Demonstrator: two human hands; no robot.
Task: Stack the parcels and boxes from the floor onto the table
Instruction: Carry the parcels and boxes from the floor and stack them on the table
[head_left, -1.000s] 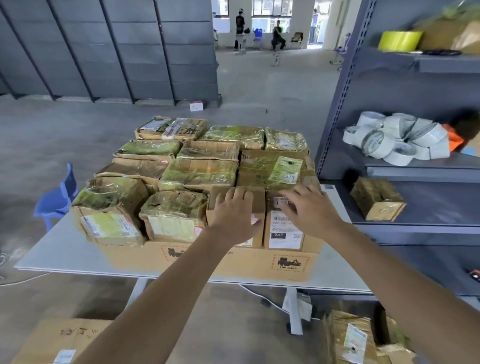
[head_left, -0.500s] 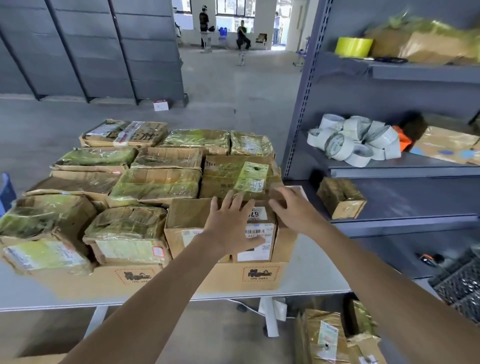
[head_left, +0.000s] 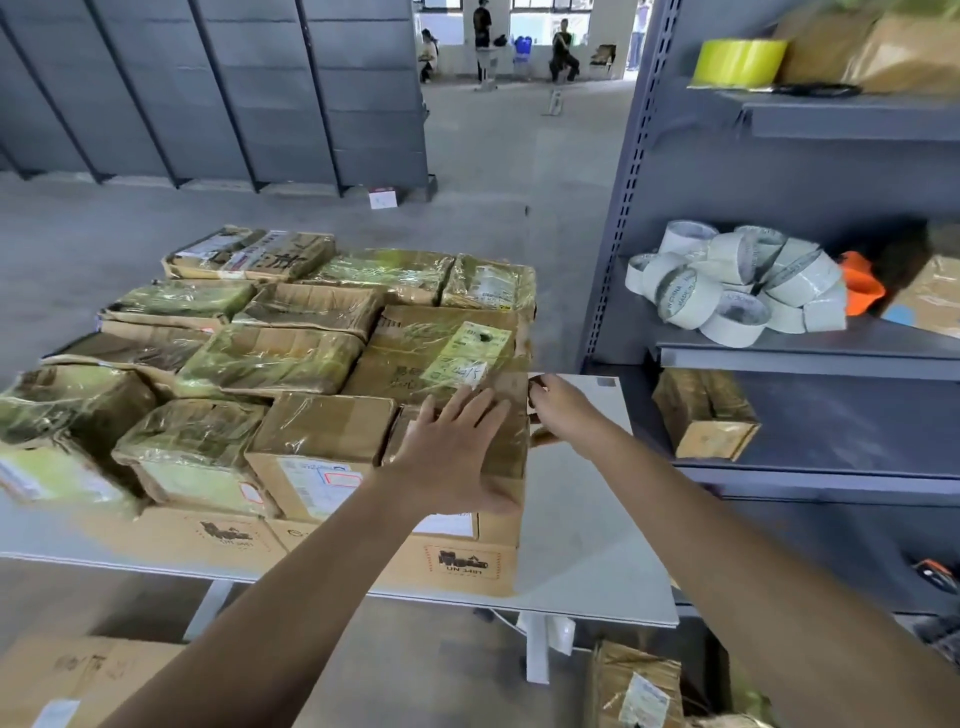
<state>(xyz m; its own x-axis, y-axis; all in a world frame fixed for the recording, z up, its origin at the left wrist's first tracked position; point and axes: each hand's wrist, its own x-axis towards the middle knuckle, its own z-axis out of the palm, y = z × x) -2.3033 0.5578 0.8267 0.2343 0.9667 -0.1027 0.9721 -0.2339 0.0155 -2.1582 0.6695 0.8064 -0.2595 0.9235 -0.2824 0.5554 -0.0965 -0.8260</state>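
Left hand (head_left: 457, 457): centre of the frame, fingers straight and spread, palm flat on top of the small box (head_left: 511, 452).
Right hand (head_left: 563, 410): just right of the left hand, fingers curled round the small box's far right corner, gripping it.
Small box: front right end of the stack, on a large flat carton (head_left: 457, 566), touching the taped box (head_left: 322, 431) beside it.
Table (head_left: 582, 519): white, centre — wrapped parcels (head_left: 270, 358) cover it in rows toward the upper left.
Floor: one parcel (head_left: 636, 686) at lower right — a brown carton (head_left: 78, 675) at lower left.
Shelf (head_left: 831, 348): right edge, tape rolls (head_left: 727, 280) piled on it.
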